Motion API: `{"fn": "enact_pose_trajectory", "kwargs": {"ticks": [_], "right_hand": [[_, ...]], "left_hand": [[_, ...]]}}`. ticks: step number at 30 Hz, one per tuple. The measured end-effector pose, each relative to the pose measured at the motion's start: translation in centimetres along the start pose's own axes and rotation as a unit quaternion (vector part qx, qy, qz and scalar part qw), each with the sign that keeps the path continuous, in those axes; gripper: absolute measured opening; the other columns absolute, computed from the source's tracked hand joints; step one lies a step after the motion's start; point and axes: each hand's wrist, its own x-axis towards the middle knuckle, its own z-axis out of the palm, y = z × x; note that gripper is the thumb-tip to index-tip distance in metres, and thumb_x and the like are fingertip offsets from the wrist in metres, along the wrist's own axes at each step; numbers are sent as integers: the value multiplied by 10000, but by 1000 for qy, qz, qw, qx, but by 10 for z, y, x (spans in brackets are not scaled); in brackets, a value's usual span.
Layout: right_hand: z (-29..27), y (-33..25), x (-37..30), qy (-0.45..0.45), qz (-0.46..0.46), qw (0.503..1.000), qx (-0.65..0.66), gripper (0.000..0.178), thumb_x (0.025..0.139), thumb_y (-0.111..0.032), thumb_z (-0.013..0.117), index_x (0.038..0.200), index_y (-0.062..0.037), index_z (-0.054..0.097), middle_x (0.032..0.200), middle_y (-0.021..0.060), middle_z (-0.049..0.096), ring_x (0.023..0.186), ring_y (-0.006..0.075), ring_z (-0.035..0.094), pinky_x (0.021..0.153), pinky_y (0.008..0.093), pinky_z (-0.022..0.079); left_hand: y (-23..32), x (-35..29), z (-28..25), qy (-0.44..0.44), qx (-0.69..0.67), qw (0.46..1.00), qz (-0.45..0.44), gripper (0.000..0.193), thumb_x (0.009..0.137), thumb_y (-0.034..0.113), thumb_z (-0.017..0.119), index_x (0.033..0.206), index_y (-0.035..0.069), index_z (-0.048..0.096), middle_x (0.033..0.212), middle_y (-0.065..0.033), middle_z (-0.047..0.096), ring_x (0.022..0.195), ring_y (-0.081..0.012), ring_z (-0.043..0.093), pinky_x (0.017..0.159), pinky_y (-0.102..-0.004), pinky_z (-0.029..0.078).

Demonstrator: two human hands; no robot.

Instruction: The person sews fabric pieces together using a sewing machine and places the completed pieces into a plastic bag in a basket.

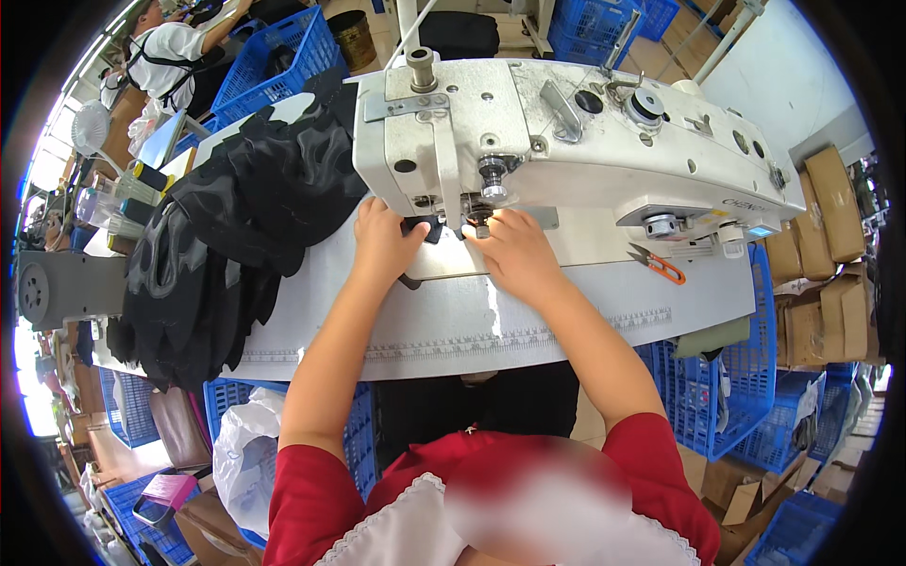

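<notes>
- Machine (pixel 566 123): white, on the far side of the table (pixel 566 307), its head above both hands.
- Left hand (pixel 382 236): left of the needle area, thumb at a black piece (pixel 434 229); grip partly hidden.
- Right hand (pixel 514 245): just right of the needle area, fingertips under the head; grip unclear.
- Black pile (pixel 226 226): on the left of the table.
- Snips (pixel 661 264): orange-handled, on the right.
- Ruler (pixel 519 337): along the near edge.
- Crate (pixel 708 387): blue, near right, beside the table.
- Co-worker (pixel 175 47): far left.
</notes>
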Motion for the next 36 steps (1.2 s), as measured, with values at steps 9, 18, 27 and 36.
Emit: {"fn": "enact_pose_trajectory", "kwargs": {"ticks": [9, 18, 27, 36], "right_hand": [[-2, -2, 1, -21, 12, 1000, -15, 154, 730, -63, 635, 881, -78, 664, 1101, 46, 636, 1067, 251, 548, 969, 408, 426], [-2, -1, -1, -8, -5, 1000, -1, 345, 750, -87, 637, 1089, -124, 684, 847, 63, 528, 954, 248, 536, 820, 394, 438], [-6, -7, 1, -28, 11, 999, 20, 305, 831, -228, 666, 1106, -98, 675, 857, 92, 524, 954, 280, 532, 814, 402, 447], [-6, -8, 0, -31, 3, 999, 7, 342, 849, -270, 660, 1149, -104, 657, 918, 125, 542, 1013, 311, 528, 854, 418, 453]], "left_hand": [[0, 1, -1, -16, 2, 1000, -3, 263, 715, 174, 756, 951, 67, 712, 1032, -91, 629, 1068, -340, 530, 906, -452, 438], [8, -2, -5, -28, -14, 999, 3, 272, 727, 190, 744, 962, 59, 706, 1025, -96, 624, 1070, -338, 527, 895, -448, 443], [5, -3, 0, -12, -21, 1000, 5, 266, 718, 210, 736, 917, 36, 701, 1009, -106, 612, 1071, -338, 517, 885, -451, 435], [4, -2, 2, -17, -13, 1000, 8, 287, 704, 213, 741, 924, 35, 694, 994, -99, 615, 1055, -337, 524, 870, -447, 434]]}}
